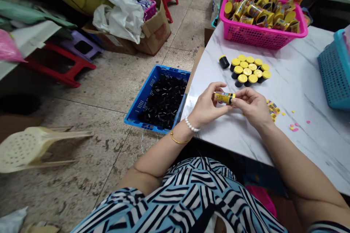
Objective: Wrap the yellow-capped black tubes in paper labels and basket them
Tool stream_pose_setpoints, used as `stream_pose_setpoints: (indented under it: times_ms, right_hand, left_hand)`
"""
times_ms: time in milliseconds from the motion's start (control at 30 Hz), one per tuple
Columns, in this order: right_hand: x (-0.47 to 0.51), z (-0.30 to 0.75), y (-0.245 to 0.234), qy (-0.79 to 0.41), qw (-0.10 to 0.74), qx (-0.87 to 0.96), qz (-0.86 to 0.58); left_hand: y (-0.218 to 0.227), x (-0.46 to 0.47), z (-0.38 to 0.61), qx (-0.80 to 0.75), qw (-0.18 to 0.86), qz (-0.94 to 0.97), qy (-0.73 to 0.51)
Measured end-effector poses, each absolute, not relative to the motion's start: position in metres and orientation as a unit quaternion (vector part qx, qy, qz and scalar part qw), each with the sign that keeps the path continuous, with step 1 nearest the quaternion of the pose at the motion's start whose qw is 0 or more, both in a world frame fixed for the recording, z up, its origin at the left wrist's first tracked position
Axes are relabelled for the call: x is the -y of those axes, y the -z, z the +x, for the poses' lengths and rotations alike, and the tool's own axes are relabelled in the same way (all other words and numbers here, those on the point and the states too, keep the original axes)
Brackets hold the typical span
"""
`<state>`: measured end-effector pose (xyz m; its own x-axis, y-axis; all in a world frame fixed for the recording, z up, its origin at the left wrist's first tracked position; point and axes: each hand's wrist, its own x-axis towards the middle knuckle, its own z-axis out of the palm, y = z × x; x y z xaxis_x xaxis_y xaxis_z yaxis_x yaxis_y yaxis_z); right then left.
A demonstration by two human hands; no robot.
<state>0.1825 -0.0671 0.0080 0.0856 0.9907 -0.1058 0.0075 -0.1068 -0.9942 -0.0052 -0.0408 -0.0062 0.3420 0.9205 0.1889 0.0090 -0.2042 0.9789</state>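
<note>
A small black canister [224, 97] with a yellow printed label lies sideways between my hands, just above the table's front left part. My left hand [206, 103] holds its left end between thumb and fingers. At the other end, the thumb and fingers of my right hand [252, 105] pinch it near the rim. Beyond my hands, several black canisters with yellow lids [247, 72] stand in a tight cluster. One more lidded canister [224, 62] sits tilted to their left. Partly behind my right hand is a small pile of yellow printed labels [274, 108].
A pink basket [262, 40] full of yellow wrapped pieces stands at the table's back. At the right is a teal basket [335, 76]. A blue crate [133, 111] of black canisters is left of the table. Small pink bits [294, 127] lie on the marbled tabletop [314, 156].
</note>
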Motion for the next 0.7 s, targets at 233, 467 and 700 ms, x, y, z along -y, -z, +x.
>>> stream_pose_setpoints:
  times_ms: [233, 467, 700]
  right_hand:
    - [0.068, 0.192, 0.002, -0.452, 0.51, 0.555, -0.477]
    - [0.072, 0.192, 0.007, -0.302, 0.485, 0.667, -0.478]
    - [0.078, 0.184, 0.0, -0.281, 0.501, 0.648, -0.501]
  left_hand:
    - [0.006, 0.027, -0.013, -0.337, 0.76, 0.407, -0.378]
    - [0.011, 0.028, -0.01, -0.317, 0.707, 0.447, -0.447]
    - [0.009, 0.028, -0.01, -0.34, 0.705, 0.434, -0.446]
